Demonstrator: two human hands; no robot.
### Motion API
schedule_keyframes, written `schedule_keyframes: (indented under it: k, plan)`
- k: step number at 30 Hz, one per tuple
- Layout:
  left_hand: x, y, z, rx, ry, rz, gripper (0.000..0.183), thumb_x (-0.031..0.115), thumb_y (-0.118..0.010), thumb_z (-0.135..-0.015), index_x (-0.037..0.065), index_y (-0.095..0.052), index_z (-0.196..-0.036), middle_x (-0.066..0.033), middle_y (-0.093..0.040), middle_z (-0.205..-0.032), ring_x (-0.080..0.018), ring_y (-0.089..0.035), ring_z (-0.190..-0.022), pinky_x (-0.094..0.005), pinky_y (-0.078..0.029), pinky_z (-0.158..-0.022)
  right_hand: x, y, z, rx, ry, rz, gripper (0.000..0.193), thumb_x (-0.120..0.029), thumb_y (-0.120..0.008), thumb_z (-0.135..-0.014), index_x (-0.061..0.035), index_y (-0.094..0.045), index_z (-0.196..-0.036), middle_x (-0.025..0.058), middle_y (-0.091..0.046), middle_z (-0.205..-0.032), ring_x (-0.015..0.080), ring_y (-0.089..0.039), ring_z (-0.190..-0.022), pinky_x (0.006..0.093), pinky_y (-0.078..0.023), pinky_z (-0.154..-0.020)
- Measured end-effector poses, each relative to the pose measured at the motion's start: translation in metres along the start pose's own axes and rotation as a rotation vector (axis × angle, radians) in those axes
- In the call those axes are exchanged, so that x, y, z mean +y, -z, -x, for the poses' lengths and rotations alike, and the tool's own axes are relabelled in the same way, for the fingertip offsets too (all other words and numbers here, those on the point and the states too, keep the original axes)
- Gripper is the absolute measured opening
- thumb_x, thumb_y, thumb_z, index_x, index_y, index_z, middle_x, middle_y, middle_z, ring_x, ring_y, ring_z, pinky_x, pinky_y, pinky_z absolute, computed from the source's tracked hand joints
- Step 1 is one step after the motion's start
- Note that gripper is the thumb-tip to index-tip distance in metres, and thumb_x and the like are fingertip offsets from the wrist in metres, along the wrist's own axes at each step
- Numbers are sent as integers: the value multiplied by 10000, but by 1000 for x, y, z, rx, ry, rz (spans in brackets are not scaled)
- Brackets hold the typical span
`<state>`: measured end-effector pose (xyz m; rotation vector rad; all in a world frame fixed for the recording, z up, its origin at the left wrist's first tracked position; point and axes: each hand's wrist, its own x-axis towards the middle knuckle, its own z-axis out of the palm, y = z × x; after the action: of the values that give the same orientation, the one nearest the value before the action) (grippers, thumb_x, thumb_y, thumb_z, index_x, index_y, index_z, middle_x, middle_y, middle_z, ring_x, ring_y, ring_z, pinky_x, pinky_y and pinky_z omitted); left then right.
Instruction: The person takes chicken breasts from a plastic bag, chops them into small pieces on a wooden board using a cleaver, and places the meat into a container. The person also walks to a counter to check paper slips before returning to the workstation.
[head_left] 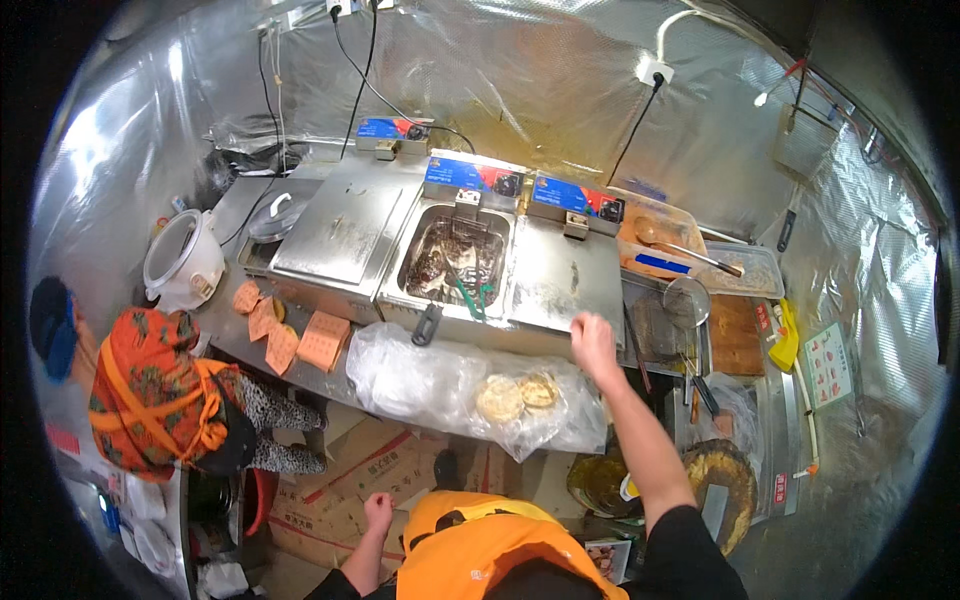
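My right hand (593, 345) is closed above the front right corner of a flat steel lid (565, 275) over the right fryer. Whatever its fingers may hold is too small to make out. Down by my orange apron, my left hand (378, 510) is a loose fist, with nothing visible in it. Between the two hands, round flatbreads (500, 398) lie on a clear plastic bag (410, 372) along the counter's front. Behind them, the middle fryer (452, 262) stands uncovered, with dark liquid, a wire basket and a green-handled tool (467, 298) in it.
At the left, a co-worker (155, 400) in an orange patterned top stands near a white cooker (185, 262). Orange paper sleeves (322, 340) lie on the counter. To the right are a sauce tub (655, 235) with a ladle, a strainer (687, 302) and a round chopping block (735, 480).
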<state>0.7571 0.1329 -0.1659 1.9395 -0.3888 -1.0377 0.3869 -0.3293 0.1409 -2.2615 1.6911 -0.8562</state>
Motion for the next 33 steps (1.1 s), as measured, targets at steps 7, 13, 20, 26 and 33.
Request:
schedule_keyframes:
  k: [7,13,20,26,33]
  plan:
    - [-2,82,-62,91,313,-33,137,153,-634,-994,19,-662,-994,-76,-681,-815,-174,-627,-664,-330,-514,-577,38,-64,-144,-41,-325,344,207,-50,-540,-904,38,-723,-945,297,-703,-1041,483,-696,-972,541,-570,-845]
    - [3,119,-64,157,308,-183,124,103,-650,-955,26,-649,-1053,-61,-676,-813,-174,-628,-661,-319,-520,-578,24,-51,-165,-265,-257,372,143,-38,-586,-867,60,-683,-903,324,-693,-989,516,-665,-976,561,-539,-840]
    - [-52,120,5,186,304,-283,202,181,-611,-953,32,-705,-1050,-78,-708,-818,-217,-659,-711,-351,-533,-626,-36,15,-148,-80,-66,339,143,-63,-629,-842,72,-676,-829,306,-688,-872,482,-684,-897,529,-545,-792]
    - [-90,104,-8,123,520,-356,253,227,-644,-926,-1,-718,-1006,-118,-716,-791,-258,-689,-751,-374,-538,-674,-145,7,-215,85,255,329,159,-66,-604,-814,78,-629,-751,331,-656,-825,482,-669,-795,542,-529,-726]
    - [-64,156,-103,-58,477,127,193,187,-617,-972,7,-646,-912,-60,-646,-786,-172,-616,-707,-342,-496,-612,-314,-153,-290,50,366,196,130,-63,-671,-722,59,-629,-740,265,-654,-676,451,-681,-646,529,-551,-609]
